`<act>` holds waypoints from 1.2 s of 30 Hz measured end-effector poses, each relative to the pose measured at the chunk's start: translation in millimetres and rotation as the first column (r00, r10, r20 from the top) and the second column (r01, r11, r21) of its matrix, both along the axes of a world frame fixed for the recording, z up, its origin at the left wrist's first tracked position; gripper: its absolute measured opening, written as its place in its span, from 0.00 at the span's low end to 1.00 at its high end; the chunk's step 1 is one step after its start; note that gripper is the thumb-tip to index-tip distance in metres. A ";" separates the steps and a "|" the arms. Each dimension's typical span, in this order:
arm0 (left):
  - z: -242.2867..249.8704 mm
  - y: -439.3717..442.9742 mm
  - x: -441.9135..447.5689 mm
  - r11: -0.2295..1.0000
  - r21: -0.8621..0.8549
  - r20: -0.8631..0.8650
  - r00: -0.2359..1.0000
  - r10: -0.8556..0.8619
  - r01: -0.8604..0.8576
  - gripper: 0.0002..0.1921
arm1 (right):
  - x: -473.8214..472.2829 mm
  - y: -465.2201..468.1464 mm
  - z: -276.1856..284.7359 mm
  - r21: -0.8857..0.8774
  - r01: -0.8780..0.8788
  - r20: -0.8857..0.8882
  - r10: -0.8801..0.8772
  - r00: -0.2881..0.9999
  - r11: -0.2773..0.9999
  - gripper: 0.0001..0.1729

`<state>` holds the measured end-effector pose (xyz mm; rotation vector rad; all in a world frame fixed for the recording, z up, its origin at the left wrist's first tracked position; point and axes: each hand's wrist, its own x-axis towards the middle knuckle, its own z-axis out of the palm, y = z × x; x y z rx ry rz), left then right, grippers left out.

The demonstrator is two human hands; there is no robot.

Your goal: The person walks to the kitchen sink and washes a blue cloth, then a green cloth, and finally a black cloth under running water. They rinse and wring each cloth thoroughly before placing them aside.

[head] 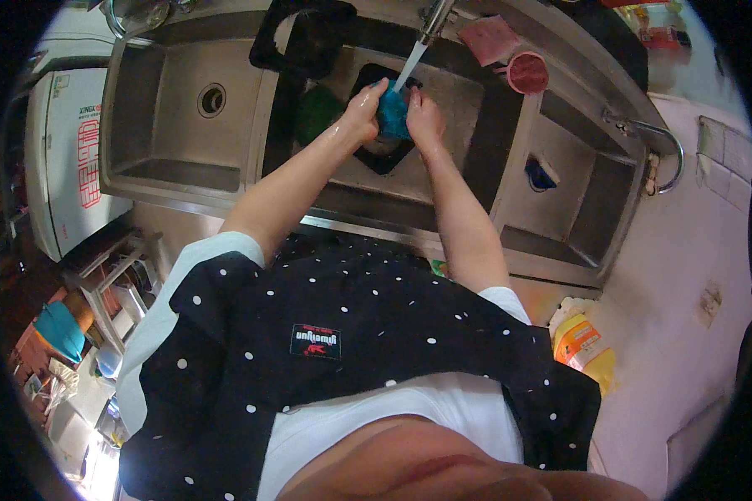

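Observation:
Both of my hands grip a blue scrubbing cloth or pad (391, 116) over the middle basin of a stainless steel sink (460, 134). My left hand (365, 113) holds its left side, and my right hand (425, 118) its right side. Water (410, 67) runs from the faucet (437, 22) onto the blue cloth between them. Below lies a black tray or shallow container (385, 161), partly hidden by my hands. Left of it in the basin is something dark green (318, 113), in shadow. A black container with an opening (313, 44) rests across the basin's back left.
A pink cloth (489, 40) and a pink cup with a handle (527, 72) sit on the back rim. The left basin (182, 125) has a drain; the right basin holds a dark blue-and-white item (541, 173). A yellow bottle (583, 351) stands at the right, a metal rack (109, 282) at the left.

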<state>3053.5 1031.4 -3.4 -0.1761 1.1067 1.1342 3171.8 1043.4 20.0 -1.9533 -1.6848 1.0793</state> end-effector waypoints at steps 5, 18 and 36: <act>8.7 0.8 -1.2 0.989 0.116 0.286 0.956 0.058 -0.095 0.10 | 9.9 3.4 -16.5 0.025 0.013 -0.579 0.004 0.815 1.000 0.22; 11.2 10.8 -11.7 0.957 0.215 0.321 0.911 -0.258 0.195 0.15 | -19.8 -38.9 52.0 0.279 -0.423 0.098 0.413 0.905 0.862 0.19; 1.5 5.5 -26.2 0.984 0.106 -0.001 0.990 0.141 -0.140 0.13 | 3.0 36.2 16.6 0.034 -0.156 -0.085 0.159 0.984 0.987 0.20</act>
